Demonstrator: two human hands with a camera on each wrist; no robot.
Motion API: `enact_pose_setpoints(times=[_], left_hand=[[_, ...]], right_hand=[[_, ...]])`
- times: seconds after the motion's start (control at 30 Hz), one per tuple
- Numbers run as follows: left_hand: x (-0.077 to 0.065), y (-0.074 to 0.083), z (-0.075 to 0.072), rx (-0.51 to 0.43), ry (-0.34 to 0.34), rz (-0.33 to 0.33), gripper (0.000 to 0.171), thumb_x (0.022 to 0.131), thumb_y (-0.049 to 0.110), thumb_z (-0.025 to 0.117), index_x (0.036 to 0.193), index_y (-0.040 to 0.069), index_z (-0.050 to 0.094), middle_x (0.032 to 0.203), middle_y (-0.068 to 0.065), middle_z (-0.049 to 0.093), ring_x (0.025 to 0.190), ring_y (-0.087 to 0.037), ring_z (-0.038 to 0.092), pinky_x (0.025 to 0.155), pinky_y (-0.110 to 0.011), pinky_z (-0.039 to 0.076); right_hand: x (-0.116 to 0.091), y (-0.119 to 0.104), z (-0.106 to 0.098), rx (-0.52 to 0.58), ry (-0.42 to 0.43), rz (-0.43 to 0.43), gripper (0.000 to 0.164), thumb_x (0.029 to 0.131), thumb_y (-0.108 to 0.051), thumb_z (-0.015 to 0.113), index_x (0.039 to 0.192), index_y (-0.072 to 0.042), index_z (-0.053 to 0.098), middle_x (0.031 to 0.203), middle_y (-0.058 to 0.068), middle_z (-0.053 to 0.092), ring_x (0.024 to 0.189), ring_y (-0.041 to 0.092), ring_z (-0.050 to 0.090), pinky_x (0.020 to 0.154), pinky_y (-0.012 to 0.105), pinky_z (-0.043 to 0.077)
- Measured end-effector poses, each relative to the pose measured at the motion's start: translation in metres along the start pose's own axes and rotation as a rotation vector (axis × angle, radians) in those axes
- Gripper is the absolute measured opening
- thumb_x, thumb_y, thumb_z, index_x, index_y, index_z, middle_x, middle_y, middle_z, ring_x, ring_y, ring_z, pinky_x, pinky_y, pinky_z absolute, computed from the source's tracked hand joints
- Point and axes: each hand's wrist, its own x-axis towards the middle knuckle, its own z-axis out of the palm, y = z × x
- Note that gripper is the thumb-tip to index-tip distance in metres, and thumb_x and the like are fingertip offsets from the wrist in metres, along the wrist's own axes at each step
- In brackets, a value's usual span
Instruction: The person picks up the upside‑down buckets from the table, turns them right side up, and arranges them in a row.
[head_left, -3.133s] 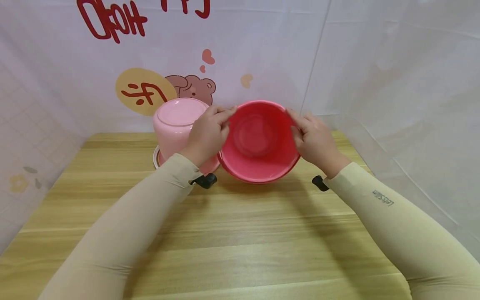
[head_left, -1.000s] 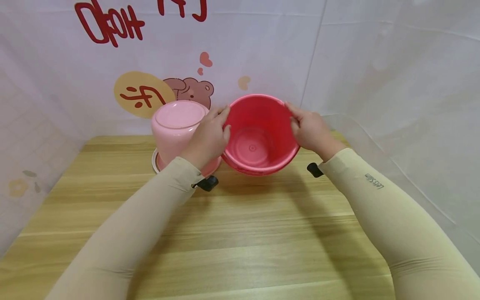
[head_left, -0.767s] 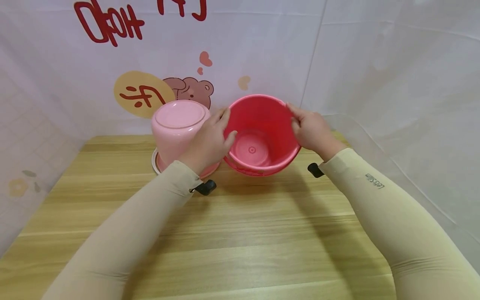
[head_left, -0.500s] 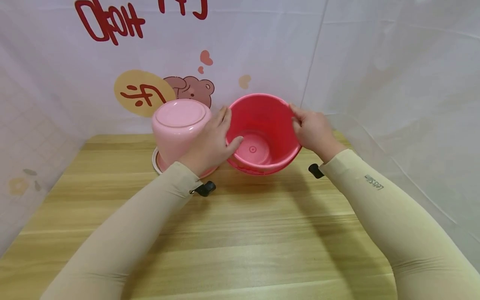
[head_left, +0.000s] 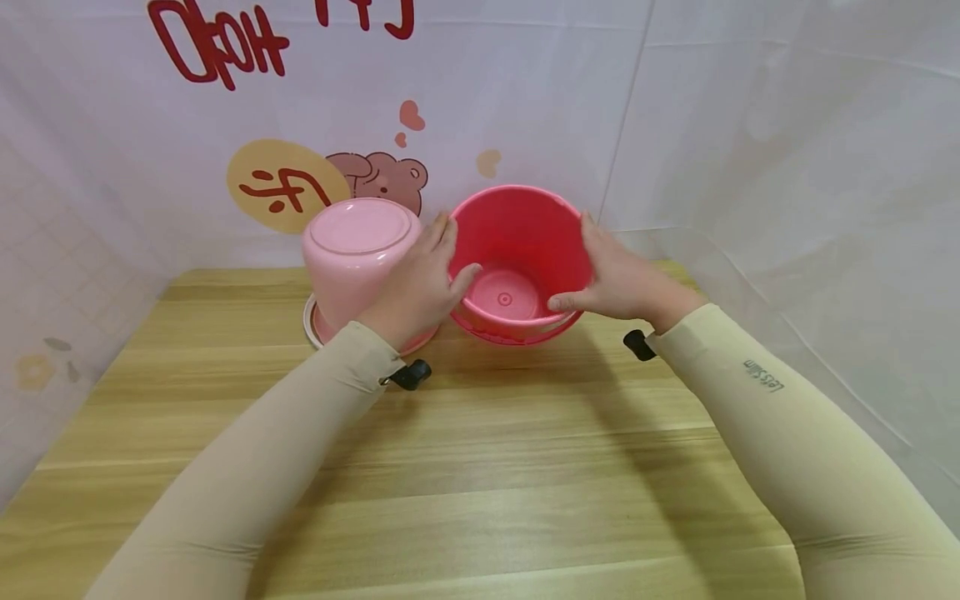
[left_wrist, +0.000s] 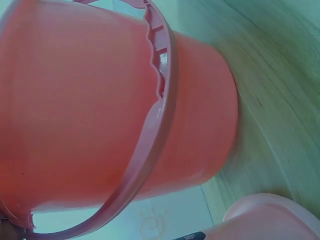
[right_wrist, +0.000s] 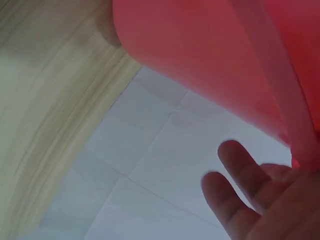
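Note:
A red bucket (head_left: 517,242) stands at the back middle of the table, its mouth facing up and toward me. Its bail handle (left_wrist: 150,145) hangs across the front wall in the left wrist view. My left hand (head_left: 420,279) lies at the bucket's left rim, fingers extended along the outside and thumb spread over the front edge. At the right rim is my right hand (head_left: 618,271), fingers straight outside and thumb stretched across the mouth. In the right wrist view, two of the right hand's fingers (right_wrist: 232,200) point away from the bucket wall.
Close on the left, an upside-down pink tub (head_left: 356,250) stands with its wide rim down, partly behind my left hand. The wooden table (head_left: 480,467) runs up to a printed white cloth wall (head_left: 525,100) at the back.
The bucket has tipped back more upright, showing more of its floor. My left thumb has spread away from the rim; then the right hand has loosened its grip and straightened.

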Motion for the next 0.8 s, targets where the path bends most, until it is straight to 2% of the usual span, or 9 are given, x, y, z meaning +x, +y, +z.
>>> enact_pose_setpoints(times=[0.1, 0.2, 0.27, 0.37, 0.5, 0.57, 0.67, 0.8], left_hand=[[-0.0010, 0.0008, 0.0007, -0.002, -0.031, -0.005, 0.102, 0.100, 0.068, 0.051, 0.169, 0.005, 0.008, 0.179, -0.009, 0.000, 0.166, -0.029, 0.003, 0.128, -0.050, 0.032], [-0.0028, 0.0017, 0.0018, -0.019, -0.066, -0.010, 0.119, 0.091, 0.082, 0.053, 0.170, 0.009, 0.001, 0.179, -0.004, -0.009, 0.166, -0.025, -0.004, 0.128, -0.049, 0.031], [-0.0041, 0.0018, 0.0022, -0.029, -0.082, -0.008, 0.130, 0.084, 0.087, 0.057, 0.170, 0.011, -0.003, 0.178, -0.002, -0.013, 0.166, -0.024, -0.007, 0.128, -0.049, 0.032], [-0.0053, 0.0021, 0.0016, -0.048, -0.099, -0.005, 0.140, 0.076, 0.088, 0.066, 0.169, 0.013, -0.006, 0.177, 0.000, -0.017, 0.166, -0.023, -0.010, 0.127, -0.050, 0.034], [-0.0048, 0.0028, 0.0008, -0.062, -0.109, 0.000, 0.143, 0.074, 0.083, 0.074, 0.169, 0.014, -0.006, 0.177, 0.001, -0.019, 0.166, -0.024, -0.011, 0.125, -0.052, 0.037], [-0.0042, 0.0033, 0.0007, -0.070, -0.114, -0.004, 0.141, 0.075, 0.082, 0.075, 0.170, 0.014, -0.006, 0.177, 0.002, -0.019, 0.166, -0.024, -0.012, 0.124, -0.052, 0.038], [-0.0035, 0.0046, 0.0008, -0.082, -0.119, -0.012, 0.140, 0.075, 0.084, 0.071, 0.170, 0.015, -0.004, 0.177, 0.002, -0.019, 0.166, -0.024, -0.012, 0.124, -0.053, 0.038], [-0.0028, 0.0068, 0.0012, -0.077, -0.127, -0.019, 0.136, 0.077, 0.088, 0.065, 0.170, 0.015, -0.003, 0.177, 0.003, -0.019, 0.166, -0.022, -0.012, 0.125, -0.053, 0.036]], right_hand=[[-0.0008, 0.0021, -0.0029, 0.044, -0.040, -0.019, 0.149, 0.075, -0.052, 0.093, 0.167, -0.020, -0.021, 0.178, 0.005, -0.003, 0.159, 0.035, 0.020, 0.116, 0.057, 0.047], [-0.0017, 0.0027, -0.0047, 0.075, -0.055, -0.032, 0.152, 0.073, -0.050, 0.095, 0.166, -0.022, -0.022, 0.178, 0.004, -0.005, 0.158, 0.034, 0.021, 0.114, 0.056, 0.049], [-0.0024, 0.0018, -0.0053, 0.079, -0.053, -0.028, 0.153, 0.072, -0.051, 0.096, 0.167, -0.022, -0.020, 0.178, 0.004, 0.001, 0.154, 0.032, 0.027, 0.112, 0.054, 0.051], [-0.0026, 0.0008, -0.0054, 0.083, -0.039, -0.038, 0.150, 0.071, -0.053, 0.096, 0.169, -0.021, -0.013, 0.172, 0.008, 0.018, 0.146, 0.030, 0.038, 0.106, 0.052, 0.056], [-0.0027, 0.0000, -0.0051, 0.098, -0.021, -0.056, 0.144, 0.071, -0.051, 0.096, 0.170, -0.021, -0.003, 0.162, 0.008, 0.033, 0.136, 0.028, 0.048, 0.099, 0.048, 0.060], [-0.0032, -0.0001, -0.0050, 0.109, -0.017, -0.064, 0.140, 0.072, -0.050, 0.096, 0.170, -0.021, 0.000, 0.160, 0.008, 0.036, 0.134, 0.029, 0.051, 0.097, 0.047, 0.061], [-0.0045, 0.0005, -0.0045, 0.104, -0.014, -0.057, 0.138, 0.073, -0.050, 0.095, 0.170, -0.021, 0.001, 0.161, 0.009, 0.036, 0.133, 0.031, 0.053, 0.097, 0.048, 0.061], [-0.0063, 0.0030, -0.0035, 0.055, -0.007, -0.022, 0.140, 0.076, -0.056, 0.091, 0.170, -0.018, -0.005, 0.166, 0.011, 0.029, 0.138, 0.031, 0.048, 0.105, 0.053, 0.056]])
